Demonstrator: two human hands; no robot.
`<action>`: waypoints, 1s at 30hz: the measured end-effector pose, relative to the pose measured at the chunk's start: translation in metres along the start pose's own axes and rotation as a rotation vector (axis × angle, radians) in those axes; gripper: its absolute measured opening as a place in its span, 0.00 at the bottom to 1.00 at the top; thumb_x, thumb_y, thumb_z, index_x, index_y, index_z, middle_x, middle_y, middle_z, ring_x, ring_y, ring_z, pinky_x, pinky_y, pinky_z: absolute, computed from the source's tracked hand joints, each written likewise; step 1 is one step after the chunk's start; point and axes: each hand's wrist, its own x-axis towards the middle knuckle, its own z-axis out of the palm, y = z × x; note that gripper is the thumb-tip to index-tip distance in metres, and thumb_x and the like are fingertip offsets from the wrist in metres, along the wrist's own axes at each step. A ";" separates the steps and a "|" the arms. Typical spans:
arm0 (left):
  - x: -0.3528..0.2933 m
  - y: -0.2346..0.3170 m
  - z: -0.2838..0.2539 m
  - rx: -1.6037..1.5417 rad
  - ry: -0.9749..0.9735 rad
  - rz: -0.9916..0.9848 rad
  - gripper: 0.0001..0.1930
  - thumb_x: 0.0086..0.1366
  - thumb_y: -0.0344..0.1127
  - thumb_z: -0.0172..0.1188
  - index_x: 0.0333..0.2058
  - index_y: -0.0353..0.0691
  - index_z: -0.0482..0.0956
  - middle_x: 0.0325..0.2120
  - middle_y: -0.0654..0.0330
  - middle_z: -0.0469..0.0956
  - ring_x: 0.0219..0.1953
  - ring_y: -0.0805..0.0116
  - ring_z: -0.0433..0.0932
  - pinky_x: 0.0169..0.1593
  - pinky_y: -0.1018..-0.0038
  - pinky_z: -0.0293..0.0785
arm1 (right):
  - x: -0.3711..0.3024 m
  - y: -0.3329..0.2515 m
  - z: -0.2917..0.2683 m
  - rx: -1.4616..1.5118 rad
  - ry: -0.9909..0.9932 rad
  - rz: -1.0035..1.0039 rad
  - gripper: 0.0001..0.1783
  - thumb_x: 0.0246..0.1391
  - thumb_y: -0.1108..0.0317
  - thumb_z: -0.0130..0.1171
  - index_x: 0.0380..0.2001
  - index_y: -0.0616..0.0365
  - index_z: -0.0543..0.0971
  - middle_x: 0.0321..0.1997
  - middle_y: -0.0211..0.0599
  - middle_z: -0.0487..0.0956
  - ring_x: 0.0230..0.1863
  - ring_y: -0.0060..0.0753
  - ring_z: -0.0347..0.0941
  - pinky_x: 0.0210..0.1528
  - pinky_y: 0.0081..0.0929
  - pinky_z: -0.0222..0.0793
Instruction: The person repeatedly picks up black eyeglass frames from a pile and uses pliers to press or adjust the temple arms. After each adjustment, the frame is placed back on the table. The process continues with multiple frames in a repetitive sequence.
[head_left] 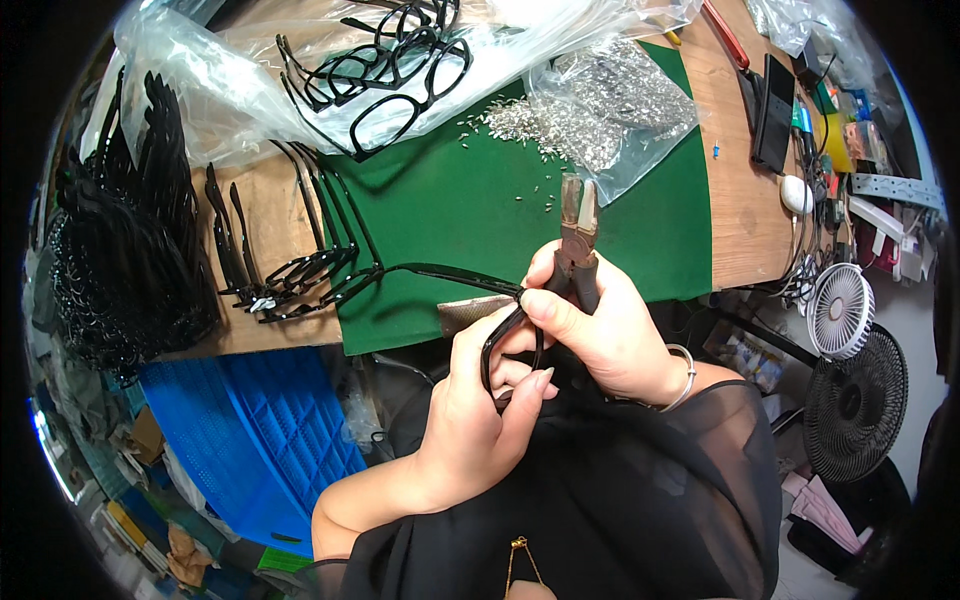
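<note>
My left hand (465, 425) is closed around a black eyeglass frame (490, 362), its fingers through and about the rim. From the frame's corner a long black temple arm (450, 273) reaches left over the green mat. Closed on a pair of pliers (577, 238), my right hand (625, 335) keeps the jaws pointing away from me, slightly apart with nothing between them. The right thumb presses on the corner where temple and frame meet. Beyond the pliers, small silvery pieces (520, 125) lie in a pile beside a clear bag (625, 105) full of them.
A green mat (430, 220) covers the wooden table's middle. Several black glasses (385, 70) rest on plastic film at the back; more frames (300, 265) stand at left beside a big black bundle (125, 230). A blue crate (250, 430) sits below left, fans (840, 310) at right.
</note>
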 end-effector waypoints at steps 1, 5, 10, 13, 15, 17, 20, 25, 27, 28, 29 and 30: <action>0.000 0.002 -0.003 -0.020 -0.019 -0.021 0.25 0.55 0.15 0.48 0.51 0.31 0.51 0.42 0.47 0.67 0.34 0.70 0.75 0.36 0.79 0.74 | -0.001 -0.002 0.001 0.005 -0.007 0.018 0.12 0.52 0.69 0.55 0.36 0.60 0.65 0.31 0.29 0.69 0.34 0.16 0.67 0.36 0.17 0.66; 0.001 0.014 -0.008 -0.225 -0.056 -0.100 0.25 0.56 0.18 0.50 0.51 0.31 0.52 0.38 0.52 0.68 0.29 0.73 0.75 0.34 0.81 0.73 | -0.006 -0.005 0.005 -0.001 -0.048 -0.023 0.12 0.52 0.70 0.54 0.37 0.61 0.65 0.33 0.31 0.69 0.36 0.18 0.67 0.39 0.19 0.65; -0.007 0.007 -0.003 -0.278 -0.017 -0.017 0.25 0.56 0.18 0.50 0.52 0.30 0.52 0.36 0.53 0.69 0.29 0.74 0.74 0.33 0.82 0.72 | -0.012 0.004 0.011 0.027 -0.012 -0.120 0.11 0.53 0.72 0.53 0.39 0.61 0.65 0.34 0.31 0.69 0.37 0.19 0.67 0.41 0.20 0.65; -0.007 0.007 -0.002 -0.105 0.018 -0.003 0.25 0.56 0.19 0.51 0.51 0.29 0.53 0.34 0.53 0.71 0.28 0.73 0.76 0.31 0.81 0.72 | -0.010 0.004 0.011 0.065 0.012 -0.041 0.11 0.53 0.71 0.53 0.38 0.60 0.65 0.34 0.30 0.69 0.36 0.18 0.66 0.41 0.19 0.65; -0.008 0.007 -0.001 0.006 0.015 0.005 0.25 0.56 0.18 0.51 0.51 0.29 0.53 0.35 0.51 0.71 0.30 0.73 0.75 0.32 0.81 0.73 | -0.010 0.004 0.012 0.103 0.022 0.018 0.11 0.53 0.71 0.53 0.38 0.60 0.65 0.34 0.30 0.69 0.36 0.17 0.66 0.41 0.19 0.64; -0.009 0.009 -0.004 0.100 -0.028 -0.014 0.26 0.55 0.16 0.49 0.51 0.30 0.51 0.41 0.48 0.68 0.34 0.72 0.73 0.36 0.80 0.73 | -0.008 0.002 0.009 0.129 -0.012 0.055 0.11 0.53 0.71 0.53 0.38 0.60 0.65 0.34 0.29 0.69 0.36 0.17 0.66 0.40 0.19 0.65; -0.005 0.010 -0.013 -0.069 -0.113 -0.104 0.25 0.54 0.16 0.50 0.50 0.31 0.52 0.41 0.48 0.68 0.34 0.72 0.73 0.36 0.79 0.73 | -0.007 -0.003 0.005 0.067 -0.081 0.058 0.11 0.53 0.70 0.53 0.39 0.61 0.65 0.33 0.29 0.69 0.34 0.15 0.66 0.37 0.16 0.65; -0.007 0.023 -0.014 -0.341 -0.108 -0.187 0.25 0.55 0.16 0.48 0.51 0.31 0.53 0.40 0.52 0.69 0.30 0.76 0.74 0.36 0.82 0.72 | -0.009 -0.010 0.002 -0.021 -0.188 0.038 0.13 0.53 0.70 0.53 0.40 0.61 0.65 0.28 0.28 0.70 0.27 0.12 0.65 0.30 0.13 0.63; -0.009 0.025 -0.014 -0.401 -0.105 -0.195 0.25 0.55 0.16 0.48 0.52 0.32 0.53 0.40 0.51 0.69 0.30 0.76 0.74 0.36 0.82 0.72 | -0.008 -0.014 0.001 0.012 -0.201 0.054 0.13 0.51 0.74 0.54 0.40 0.61 0.65 0.27 0.29 0.70 0.26 0.15 0.66 0.31 0.15 0.63; -0.009 0.028 -0.016 -0.462 -0.111 -0.212 0.26 0.55 0.16 0.48 0.52 0.32 0.52 0.40 0.51 0.69 0.30 0.76 0.74 0.36 0.82 0.72 | -0.008 -0.013 0.000 0.042 -0.228 0.029 0.14 0.51 0.75 0.54 0.40 0.61 0.65 0.27 0.30 0.70 0.26 0.15 0.67 0.32 0.15 0.64; -0.010 0.030 -0.018 -0.522 -0.118 -0.229 0.26 0.55 0.16 0.48 0.53 0.32 0.52 0.40 0.51 0.69 0.30 0.76 0.74 0.36 0.82 0.72 | -0.009 -0.014 -0.001 0.071 -0.256 0.003 0.14 0.50 0.76 0.55 0.40 0.61 0.65 0.27 0.30 0.70 0.27 0.16 0.67 0.32 0.16 0.64; -0.012 0.030 -0.021 -0.536 -0.127 -0.218 0.26 0.56 0.16 0.48 0.53 0.33 0.52 0.41 0.51 0.69 0.30 0.76 0.74 0.36 0.82 0.72 | -0.008 -0.017 -0.004 0.063 -0.281 0.000 0.16 0.48 0.78 0.56 0.40 0.61 0.65 0.27 0.31 0.71 0.27 0.18 0.68 0.33 0.17 0.64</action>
